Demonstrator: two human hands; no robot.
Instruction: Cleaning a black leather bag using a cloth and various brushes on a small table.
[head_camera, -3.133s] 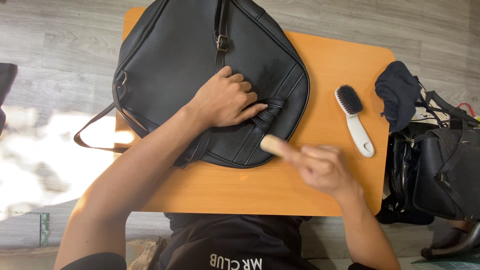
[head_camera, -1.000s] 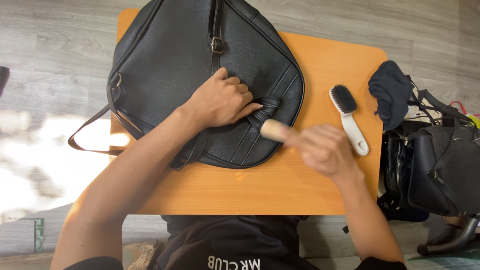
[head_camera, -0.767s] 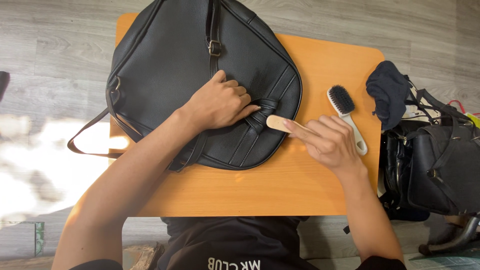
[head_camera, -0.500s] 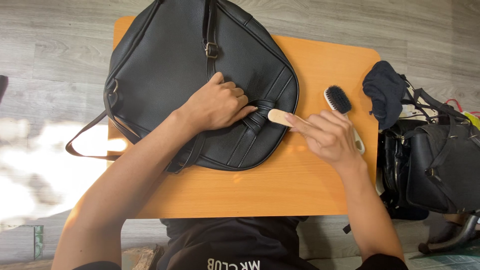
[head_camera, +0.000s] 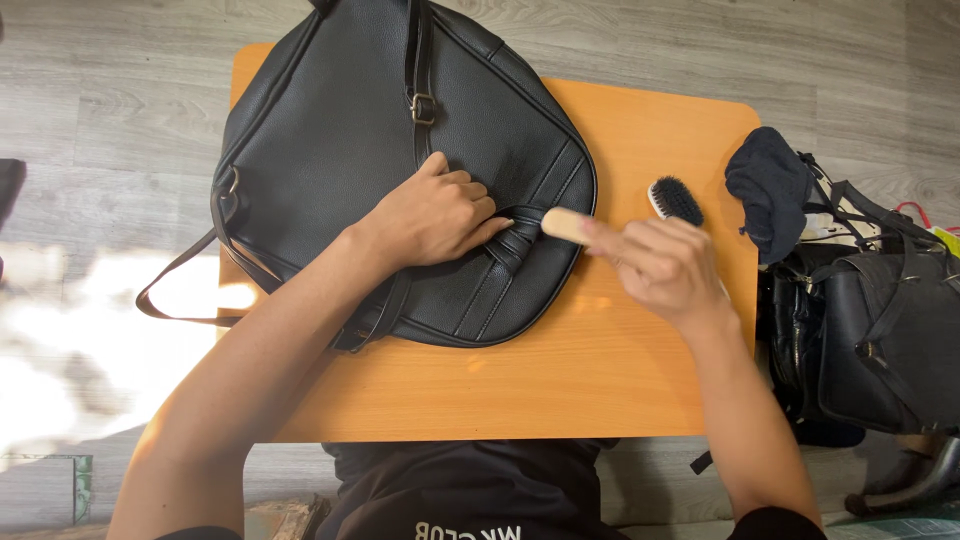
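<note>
A large black leather bag (head_camera: 340, 130) lies flat on a small orange table (head_camera: 620, 370). My left hand (head_camera: 435, 215) presses on the bag near its handle strap, fingers curled over the strap. My right hand (head_camera: 660, 265) grips a small light wooden brush (head_camera: 565, 225), whose end touches the bag's right edge beside the strap. A second brush with black bristles (head_camera: 677, 200) lies on the table just behind my right hand, its white handle hidden by the hand.
A dark cloth (head_camera: 770, 185) hangs over the table's right edge. Other black bags (head_camera: 880, 340) stand on the floor to the right. A loose strap loop (head_camera: 175, 290) hangs off the table's left side. Grey plank floor surrounds the table.
My right hand has shifted the wooden brush up and along the bag's right edge toward the strap. My left hand has stayed pressed on the bag.
</note>
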